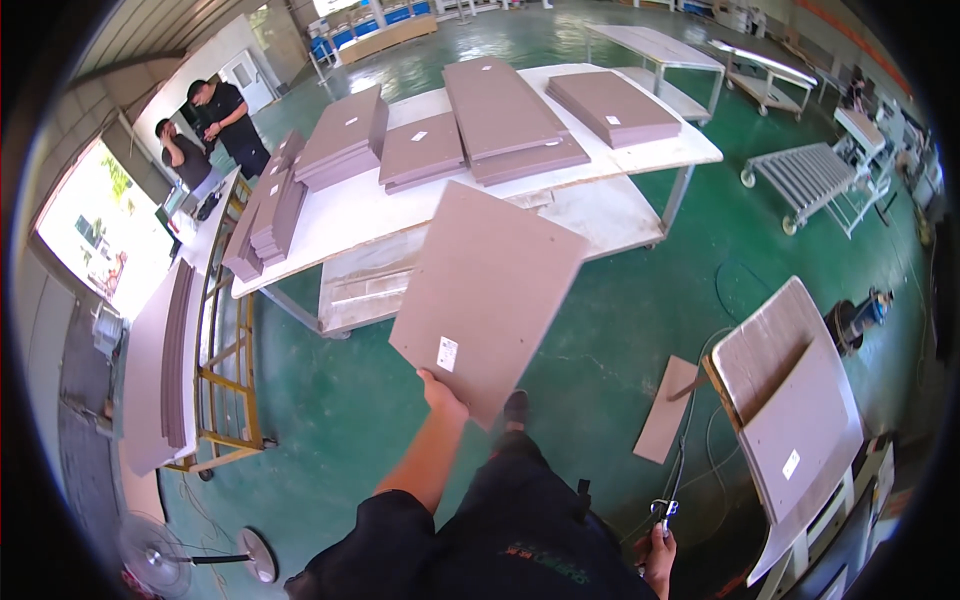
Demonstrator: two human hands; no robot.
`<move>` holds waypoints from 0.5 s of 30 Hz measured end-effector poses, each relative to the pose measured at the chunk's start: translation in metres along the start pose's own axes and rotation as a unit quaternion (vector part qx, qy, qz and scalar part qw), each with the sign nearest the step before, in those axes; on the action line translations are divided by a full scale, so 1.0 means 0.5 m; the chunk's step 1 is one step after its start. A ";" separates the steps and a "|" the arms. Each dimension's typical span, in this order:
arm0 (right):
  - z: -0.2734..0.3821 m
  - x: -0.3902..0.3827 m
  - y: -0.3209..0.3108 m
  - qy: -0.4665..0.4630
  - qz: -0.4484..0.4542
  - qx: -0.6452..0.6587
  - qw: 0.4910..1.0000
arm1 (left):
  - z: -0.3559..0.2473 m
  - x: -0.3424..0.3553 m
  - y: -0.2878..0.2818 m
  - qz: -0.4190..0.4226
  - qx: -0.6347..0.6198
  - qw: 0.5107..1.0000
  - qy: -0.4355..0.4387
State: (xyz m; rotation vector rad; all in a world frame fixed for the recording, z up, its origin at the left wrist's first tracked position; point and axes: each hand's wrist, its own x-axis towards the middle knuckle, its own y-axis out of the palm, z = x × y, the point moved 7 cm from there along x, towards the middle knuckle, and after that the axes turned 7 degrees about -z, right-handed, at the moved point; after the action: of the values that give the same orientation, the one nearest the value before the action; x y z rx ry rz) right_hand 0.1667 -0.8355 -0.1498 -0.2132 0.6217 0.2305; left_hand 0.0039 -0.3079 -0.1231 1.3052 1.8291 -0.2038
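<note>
My left hand (443,395) is closed on the lower edge of a flat brownish panel (490,285), with the thumb on its face beside a white label. The panel is tilted up in front of me and overlaps the view of the near edge of the worktable. Low at my right side, my right hand (657,562) is closed around a small silver tool (663,512), which looks like an air blow gun. A thin hose (680,465) runs close to it. The fingers on the tool are partly hidden.
Stacks of brown panels (510,110) lie on a white worktable (665,160) ahead. More panels lean on a board-topped stand (775,310) at right. A yellow-framed cart (230,380) and a fan (155,555) stand left. Two people (235,125) are farther back. Hoses cross the green floor.
</note>
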 end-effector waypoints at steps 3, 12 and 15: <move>0.030 0.054 0.048 0.002 0.024 -0.003 1.000 | -0.053 0.069 0.045 -0.050 -0.019 0.998 -0.017; 0.135 0.177 0.284 0.030 -0.015 0.028 0.999 | -0.223 0.349 0.272 -0.132 -0.119 0.984 -0.008; 0.221 0.135 0.383 0.081 -0.042 0.017 0.996 | -0.291 0.353 0.340 -0.163 -0.107 0.981 0.009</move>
State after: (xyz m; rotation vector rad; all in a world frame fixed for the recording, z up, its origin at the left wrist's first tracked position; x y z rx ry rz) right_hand 0.2277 -0.6137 -0.1270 -0.2262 0.7752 0.1216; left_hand 0.0518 -0.0277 -0.1028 0.8575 2.0129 -0.1653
